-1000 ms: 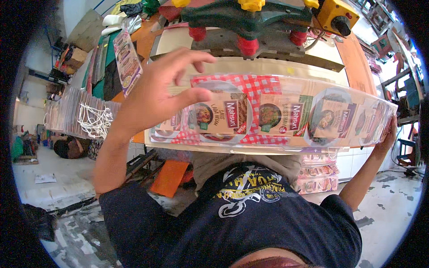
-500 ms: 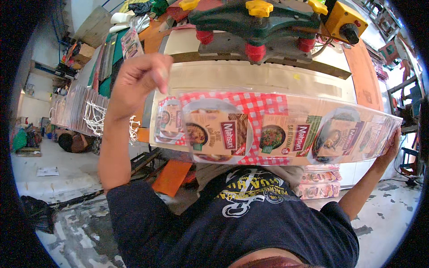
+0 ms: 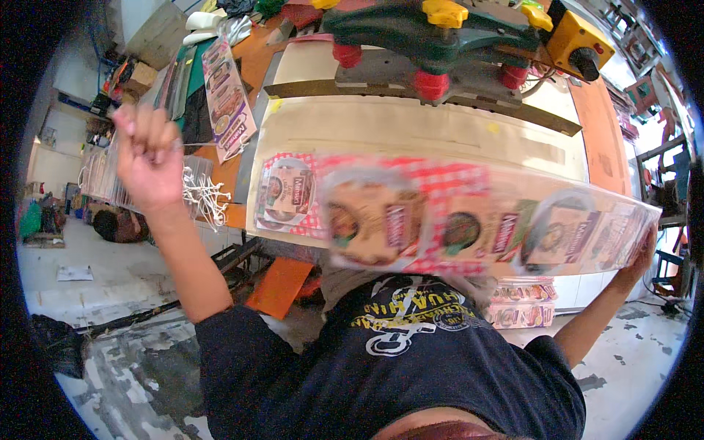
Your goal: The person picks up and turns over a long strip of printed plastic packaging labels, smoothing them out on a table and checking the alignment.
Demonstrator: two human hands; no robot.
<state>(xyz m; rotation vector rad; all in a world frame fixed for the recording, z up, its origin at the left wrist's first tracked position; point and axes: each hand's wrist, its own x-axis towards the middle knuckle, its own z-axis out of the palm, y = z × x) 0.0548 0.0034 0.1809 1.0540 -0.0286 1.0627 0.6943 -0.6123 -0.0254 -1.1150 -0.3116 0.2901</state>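
Observation:
A long printed plastic strip with food pictures and a red-and-white check pattern stretches across in front of me, smeared by motion. My right hand grips its right end. A similar printed sheet lies under its left end on the pale work board. My left hand is raised at the left, away from the strip, its fingers curled. Whether anything thin is pinched in it cannot be made out. Just beside it hangs a bundle of white strings at a stack of clear plastic sheets.
A dark green press with yellow knobs and red feet stands over the board, with a metal bar below. A yellow control box sits at its right. Another printed strip lies at the left. Printed stacks are below the table.
My left hand has swung left and slightly down, away from the board toward the strings. The strip's left end has shifted right, uncovering more of the sheet beneath. My right hand keeps its grip.

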